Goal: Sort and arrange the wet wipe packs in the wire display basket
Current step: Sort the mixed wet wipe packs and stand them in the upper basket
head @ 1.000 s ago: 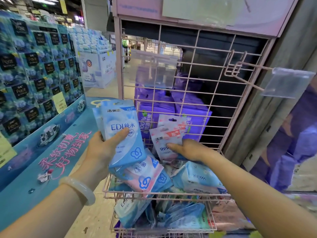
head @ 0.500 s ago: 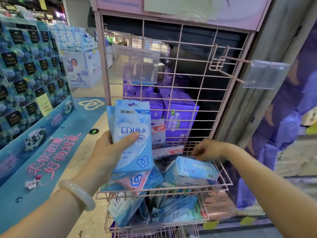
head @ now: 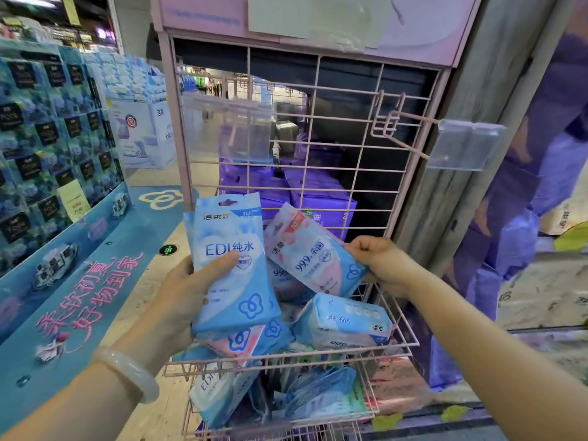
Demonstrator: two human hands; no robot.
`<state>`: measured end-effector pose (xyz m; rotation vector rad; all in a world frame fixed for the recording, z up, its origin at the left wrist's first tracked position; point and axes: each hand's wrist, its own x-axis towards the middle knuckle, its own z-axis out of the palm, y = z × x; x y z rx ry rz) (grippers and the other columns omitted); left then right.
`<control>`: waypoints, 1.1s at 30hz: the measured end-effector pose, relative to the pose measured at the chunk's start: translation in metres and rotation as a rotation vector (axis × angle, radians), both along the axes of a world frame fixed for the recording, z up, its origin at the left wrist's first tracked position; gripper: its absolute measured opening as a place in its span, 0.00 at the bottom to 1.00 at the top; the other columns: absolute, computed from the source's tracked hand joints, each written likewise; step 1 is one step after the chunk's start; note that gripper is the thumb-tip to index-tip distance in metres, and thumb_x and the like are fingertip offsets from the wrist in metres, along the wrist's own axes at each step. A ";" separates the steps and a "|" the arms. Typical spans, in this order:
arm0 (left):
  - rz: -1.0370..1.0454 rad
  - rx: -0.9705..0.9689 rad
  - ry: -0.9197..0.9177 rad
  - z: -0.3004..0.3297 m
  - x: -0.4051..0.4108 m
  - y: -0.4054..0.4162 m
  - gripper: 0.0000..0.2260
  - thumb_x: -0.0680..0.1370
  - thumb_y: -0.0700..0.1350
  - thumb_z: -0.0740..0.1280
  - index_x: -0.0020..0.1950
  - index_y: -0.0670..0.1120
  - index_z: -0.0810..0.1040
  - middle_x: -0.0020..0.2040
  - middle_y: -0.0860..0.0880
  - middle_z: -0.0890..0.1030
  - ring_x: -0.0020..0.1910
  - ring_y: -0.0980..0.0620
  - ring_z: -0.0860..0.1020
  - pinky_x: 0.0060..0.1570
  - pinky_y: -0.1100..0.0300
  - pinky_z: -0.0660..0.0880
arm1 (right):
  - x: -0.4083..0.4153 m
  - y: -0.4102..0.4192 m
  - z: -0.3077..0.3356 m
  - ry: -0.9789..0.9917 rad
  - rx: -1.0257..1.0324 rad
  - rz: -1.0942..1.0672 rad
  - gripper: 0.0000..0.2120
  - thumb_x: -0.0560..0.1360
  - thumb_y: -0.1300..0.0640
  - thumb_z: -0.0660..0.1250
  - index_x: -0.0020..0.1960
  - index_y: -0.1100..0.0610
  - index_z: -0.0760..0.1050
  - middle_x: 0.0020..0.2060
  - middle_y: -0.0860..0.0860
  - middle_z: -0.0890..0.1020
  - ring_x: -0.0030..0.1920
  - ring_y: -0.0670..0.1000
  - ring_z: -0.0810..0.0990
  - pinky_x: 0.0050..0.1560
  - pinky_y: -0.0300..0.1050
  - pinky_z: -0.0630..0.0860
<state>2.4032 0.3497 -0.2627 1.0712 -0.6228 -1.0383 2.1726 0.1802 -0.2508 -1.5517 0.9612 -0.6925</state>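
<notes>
My left hand (head: 184, 297) grips a small stack of blue EDI wet wipe packs (head: 232, 268), held upright above the left side of the pink wire basket (head: 402, 329). A pink-and-white 99.9 pack (head: 313, 253) is lifted over the basket's back right, pinched at its right end by my right hand (head: 380, 261). Inside the basket lie a thick blue pack (head: 343, 321) on its side, a pink and blue pack (head: 245, 340) under my left hand's stack, and others partly hidden.
A lower wire basket (head: 366, 399) holds several more packs. The pink grid back panel (head: 318, 138) carries a hook with a clear tag holder (head: 464, 144). Purple boxes (head: 318, 202) stand behind the grid. A blue display stand (head: 63, 249) runs along the left.
My right hand went down into the basket's back right, then came up holding a pink 99.9 pack. The left hand's blue stack stayed roughly where it was.
</notes>
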 end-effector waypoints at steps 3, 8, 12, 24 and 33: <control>-0.059 -0.004 0.012 0.001 -0.008 -0.009 0.19 0.59 0.47 0.74 0.48 0.45 0.78 0.39 0.45 0.86 0.33 0.46 0.84 0.28 0.52 0.79 | 0.024 0.009 -0.008 -0.089 0.004 -0.025 0.14 0.76 0.61 0.62 0.32 0.56 0.69 0.24 0.49 0.77 0.26 0.44 0.74 0.26 0.35 0.70; -0.086 -0.047 -0.134 0.001 -0.028 -0.030 0.16 0.62 0.45 0.74 0.48 0.47 0.79 0.42 0.46 0.86 0.37 0.49 0.85 0.31 0.57 0.79 | 0.046 0.005 0.007 0.616 -0.493 0.130 0.15 0.73 0.57 0.66 0.28 0.52 0.70 0.31 0.51 0.75 0.34 0.48 0.71 0.32 0.39 0.67; 0.003 -0.048 -0.556 -0.002 -0.035 -0.040 0.18 0.66 0.45 0.76 0.52 0.53 0.75 0.47 0.55 0.84 0.44 0.58 0.83 0.39 0.63 0.78 | 0.039 0.002 0.010 0.888 -0.518 0.196 0.04 0.71 0.57 0.68 0.42 0.58 0.78 0.42 0.54 0.82 0.46 0.55 0.78 0.44 0.43 0.76; 0.091 -0.060 -0.492 -0.012 -0.041 -0.029 0.16 0.64 0.47 0.76 0.48 0.54 0.74 0.48 0.52 0.84 0.46 0.52 0.83 0.45 0.52 0.79 | -0.026 0.047 -0.013 0.743 -0.635 0.413 0.25 0.63 0.47 0.74 0.57 0.51 0.72 0.47 0.47 0.77 0.47 0.48 0.76 0.48 0.44 0.74; 0.177 -0.185 -0.327 -0.005 -0.062 -0.023 0.20 0.62 0.49 0.74 0.52 0.51 0.74 0.49 0.52 0.84 0.46 0.54 0.83 0.42 0.59 0.81 | -0.061 0.012 -0.001 0.019 -0.194 0.043 0.23 0.60 0.52 0.77 0.53 0.58 0.77 0.45 0.53 0.85 0.43 0.50 0.84 0.42 0.45 0.81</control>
